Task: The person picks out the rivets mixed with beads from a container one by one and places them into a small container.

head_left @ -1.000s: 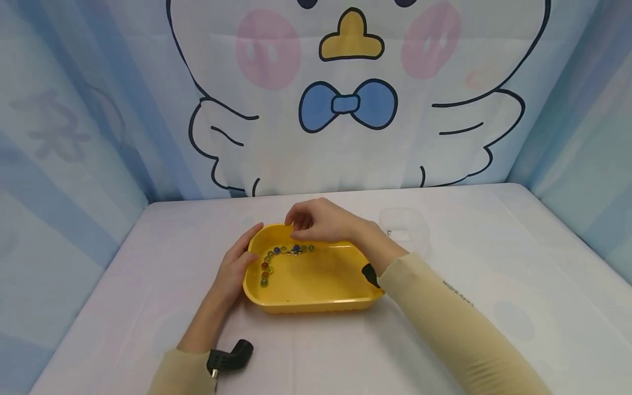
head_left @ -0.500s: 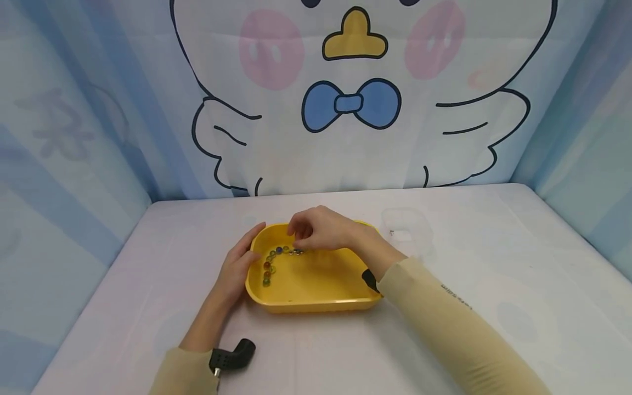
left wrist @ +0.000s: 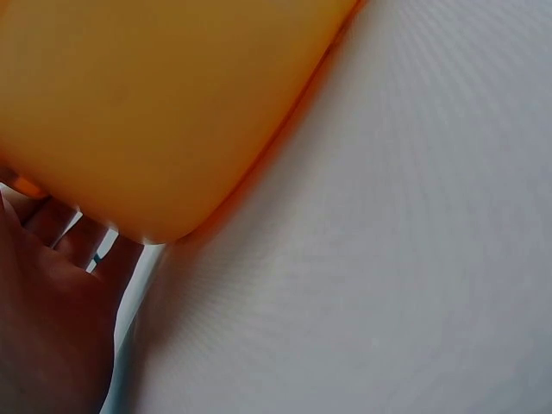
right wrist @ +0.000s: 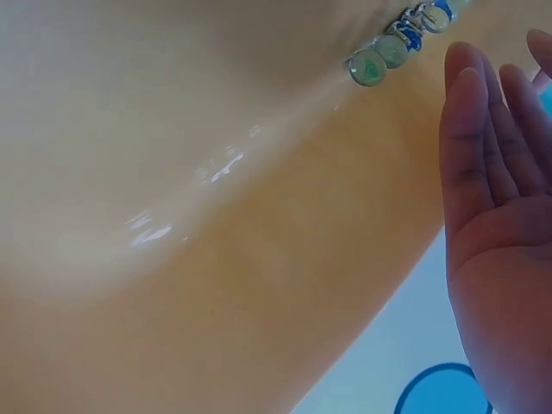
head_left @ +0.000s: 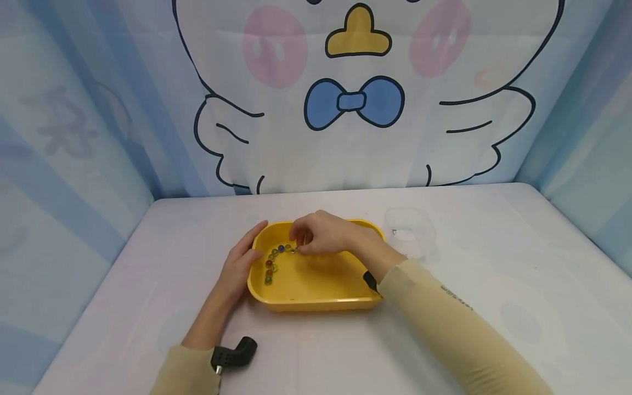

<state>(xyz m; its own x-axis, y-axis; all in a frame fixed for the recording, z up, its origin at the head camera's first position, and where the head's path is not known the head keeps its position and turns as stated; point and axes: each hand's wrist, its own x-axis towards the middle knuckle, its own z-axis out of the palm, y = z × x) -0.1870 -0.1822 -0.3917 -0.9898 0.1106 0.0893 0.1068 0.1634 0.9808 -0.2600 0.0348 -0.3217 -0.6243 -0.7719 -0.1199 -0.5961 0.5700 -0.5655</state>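
A yellow tray [head_left: 316, 282] stands on the table, and several glass marbles [head_left: 269, 264] lie in a curved row along its left and far inner walls. Small shiny metal pieces [right wrist: 405, 24] sit among the marbles. My left hand [head_left: 238, 269] grips the tray's left end, thumb at the rim and fingers along the outside wall. Over the far part of the tray, my right hand [head_left: 323, 233] hangs with bent fingers, thumb and forefinger apart. Its fingertips are close to the metal pieces and hide some marbles in the head view; nothing shows between them.
Behind the tray to the right is a clear plastic box [head_left: 422, 222], with a small metal piece [head_left: 394, 232] at it. Light cloth covers the table [head_left: 489, 252]. A printed curtain [head_left: 345, 153] hangs behind.
My right hand has come down lower into the tray, toward the marbles and metal pieces, covering more of them. My left hand keeps its grip on the tray. The head view has shifted slightly.
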